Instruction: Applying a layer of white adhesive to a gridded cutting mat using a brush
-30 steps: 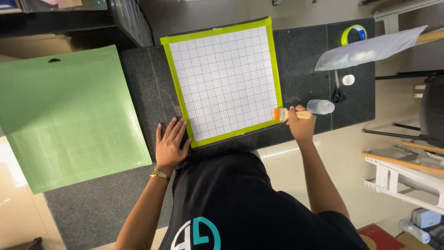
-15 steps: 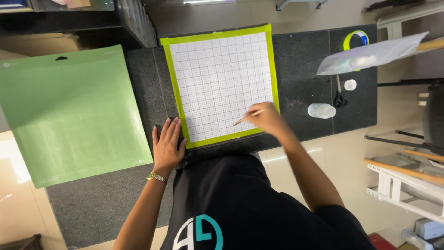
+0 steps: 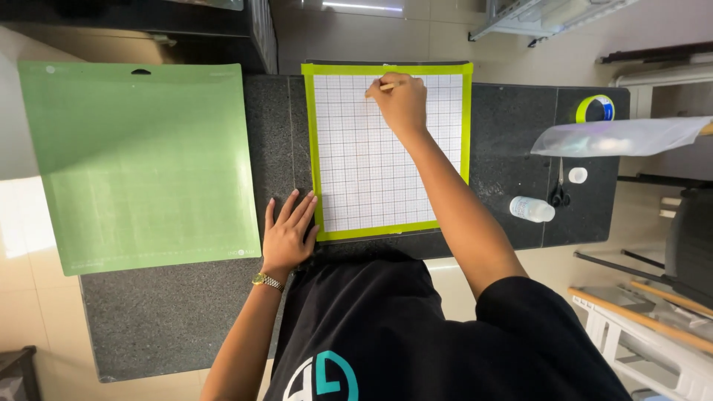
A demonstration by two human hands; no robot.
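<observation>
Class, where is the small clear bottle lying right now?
In the head view, the small clear bottle lies on its side on the dark counter, right of the gridded mat, beside the scissors.

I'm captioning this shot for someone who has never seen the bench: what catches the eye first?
The white gridded mat with its bright yellow-green border, lying mid-counter. The right hand holds a thin wooden stick at its far edge, while the left hand lies flat at its near left corner. A large green sheet lies to the left.

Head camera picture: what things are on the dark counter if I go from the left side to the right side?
Big green mat → left hand → white grid mat with yellow-green border → small clear bottle → roll of yellow-green tape.
</observation>
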